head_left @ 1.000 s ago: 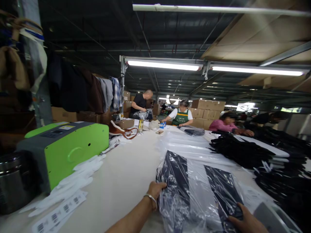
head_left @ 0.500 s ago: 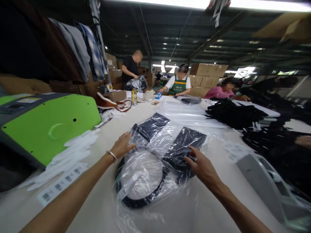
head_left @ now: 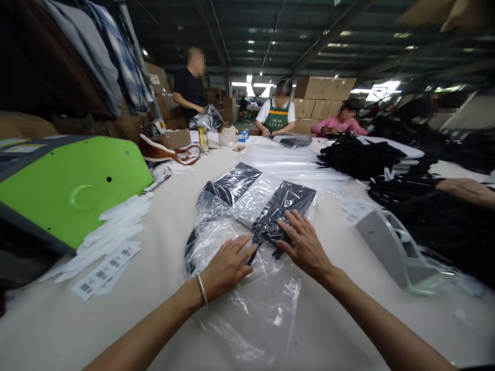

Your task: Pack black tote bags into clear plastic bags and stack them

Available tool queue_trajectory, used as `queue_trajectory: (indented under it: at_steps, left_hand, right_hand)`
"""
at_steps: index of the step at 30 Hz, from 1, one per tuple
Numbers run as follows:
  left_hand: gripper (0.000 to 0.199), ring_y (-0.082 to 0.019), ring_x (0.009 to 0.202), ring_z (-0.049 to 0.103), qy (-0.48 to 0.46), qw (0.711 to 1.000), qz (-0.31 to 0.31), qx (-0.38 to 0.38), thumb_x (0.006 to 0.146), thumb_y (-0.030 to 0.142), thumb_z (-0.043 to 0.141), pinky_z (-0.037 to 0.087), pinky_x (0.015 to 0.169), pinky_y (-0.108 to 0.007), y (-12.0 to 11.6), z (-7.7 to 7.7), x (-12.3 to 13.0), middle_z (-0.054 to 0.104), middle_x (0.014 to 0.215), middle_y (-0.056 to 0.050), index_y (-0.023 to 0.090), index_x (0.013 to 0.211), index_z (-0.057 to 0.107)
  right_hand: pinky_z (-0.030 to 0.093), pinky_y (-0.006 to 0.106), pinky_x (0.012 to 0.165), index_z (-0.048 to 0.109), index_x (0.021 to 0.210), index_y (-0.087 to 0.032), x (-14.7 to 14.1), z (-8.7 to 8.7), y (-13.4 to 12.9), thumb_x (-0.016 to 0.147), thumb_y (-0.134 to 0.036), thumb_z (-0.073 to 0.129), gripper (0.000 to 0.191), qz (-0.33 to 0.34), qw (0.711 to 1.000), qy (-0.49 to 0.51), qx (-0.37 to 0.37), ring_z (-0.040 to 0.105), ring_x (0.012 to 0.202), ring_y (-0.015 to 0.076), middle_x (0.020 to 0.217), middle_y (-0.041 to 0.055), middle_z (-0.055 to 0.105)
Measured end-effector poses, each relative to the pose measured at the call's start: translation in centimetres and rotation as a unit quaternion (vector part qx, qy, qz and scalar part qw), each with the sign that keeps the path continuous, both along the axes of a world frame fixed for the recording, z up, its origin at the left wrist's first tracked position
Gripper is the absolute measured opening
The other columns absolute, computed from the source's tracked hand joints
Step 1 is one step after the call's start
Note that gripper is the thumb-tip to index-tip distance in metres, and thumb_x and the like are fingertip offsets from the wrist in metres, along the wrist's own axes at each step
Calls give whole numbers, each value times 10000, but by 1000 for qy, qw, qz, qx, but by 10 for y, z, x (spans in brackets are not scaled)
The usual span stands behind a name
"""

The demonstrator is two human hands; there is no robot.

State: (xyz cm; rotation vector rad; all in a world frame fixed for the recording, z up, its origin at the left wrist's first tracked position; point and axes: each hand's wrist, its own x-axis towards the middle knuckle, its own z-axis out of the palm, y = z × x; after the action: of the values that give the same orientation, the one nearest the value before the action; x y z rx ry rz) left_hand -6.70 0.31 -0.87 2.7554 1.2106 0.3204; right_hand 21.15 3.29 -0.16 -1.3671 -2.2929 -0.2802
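Clear plastic bag over dark folded garment, crinkled, glossy — your left hand and right hand open, flat on it; left now nearer the middle

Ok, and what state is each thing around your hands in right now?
Left hand: open, palm down on the bag
Right hand: open, fingers spread over the bag
Clear plastic bag: wrinkled, lying on the table
Dark fabric item: inside the bag
Green-and-grey boxy machine: on or off, cannot tell
Thin white gloves: heaped, unworn
White barcode labels: loose, overlapping
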Motion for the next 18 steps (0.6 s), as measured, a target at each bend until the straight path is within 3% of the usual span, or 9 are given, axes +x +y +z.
queue_trajectory:
  at_steps: [5, 8, 11, 13, 15, 18]
  left_hand:
    - [688, -265, 1490, 251, 3, 997, -55, 48, 945, 577, 461, 190, 1214, -519, -15, -8, 46, 355, 1585, -113, 189, 1501, 343]
    - [671, -260, 1470, 301, 23, 998, -51, 21, 960, 583, 414, 191, 1209, -512, -14, -20, 49, 401, 1556, -126, 163, 1483, 381]
    - [633, -252, 1463, 316, 11, 999, -53, 9, 964, 567, 427, 182, 1204, -512, -13, -24, 42, 407, 1557, -107, 200, 1478, 382]
    - [562, -252, 1394, 424, -4, 998, -56, 1, 940, 553, 502, 180, 1199, -512, -13, -17, 41, 516, 1479, -88, 227, 1397, 479]
    - [341, -219, 1200, 589, -17, 999, -38, -4, 944, 477, 545, 226, 1176, -488, -11, -3, 50, 687, 1234, -45, 237, 1171, 631]
    - [184, -179, 971, 640, -57, 998, 35, 19, 963, 344, 537, 388, 1036, -401, 0, 21, 79, 710, 947, -12, 219, 915, 663]
  right_hand:
    - [239, 574, 1189, 595, 1332, -193, 3, 4, 24, 984, -422, 500, 427, 44, 999, -9, -20, 348, 1442, 305, 1446, 104, 546]
    - [242, 581, 1182, 670, 1231, -214, 18, -6, 23, 995, -391, 486, 347, 91, 994, -5, -65, 536, 1302, 283, 1279, 88, 678]
    - [309, 541, 1159, 700, 1195, -216, 33, -17, 16, 990, -405, 478, 357, 115, 985, 69, -105, 592, 1235, 280, 1250, 87, 695]
    - [411, 476, 1096, 743, 1111, -215, 38, -18, 18, 978, -463, 465, 396, 100, 969, 163, -159, 633, 1172, 284, 1185, 71, 727]
    - [499, 419, 986, 779, 977, -209, 39, -11, 27, 961, -533, 446, 465, 52, 931, 282, -226, 693, 1036, 279, 1044, 55, 771]
    - [526, 375, 893, 774, 912, -186, 41, 5, 47, 908, -606, 474, 516, -23, 868, 432, -244, 712, 941, 273, 950, 59, 781]
